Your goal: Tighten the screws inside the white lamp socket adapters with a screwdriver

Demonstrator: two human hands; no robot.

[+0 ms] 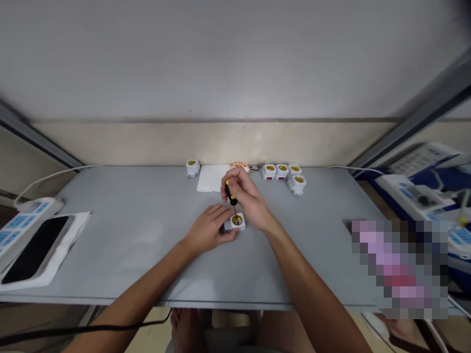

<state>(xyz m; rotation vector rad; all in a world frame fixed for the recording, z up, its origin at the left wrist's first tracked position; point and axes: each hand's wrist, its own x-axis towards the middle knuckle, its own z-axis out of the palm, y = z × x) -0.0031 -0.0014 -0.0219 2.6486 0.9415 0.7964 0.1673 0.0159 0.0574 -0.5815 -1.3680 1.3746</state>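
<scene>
In the middle of the grey table a white lamp socket [242, 225] with a brass-coloured inside lies with its opening up. My left hand [209, 227] is closed around its left side, thumb at the near edge and fingers at the far edge. Above it my right hand [247, 195] grips the black and yellow handle of a screwdriver [231, 198]. The screwdriver stands nearly upright, its shaft reaching down into the socket. Where exactly the tip sits inside is too small to tell.
Several white lamp sockets [282, 171] stand at the back right, and one socket [192, 167] at the back left. White paper [210, 178] and an orange item [240, 165] lie between. A phone [37, 249] and power strip [16, 224] are left; another power strip [405, 191] is right.
</scene>
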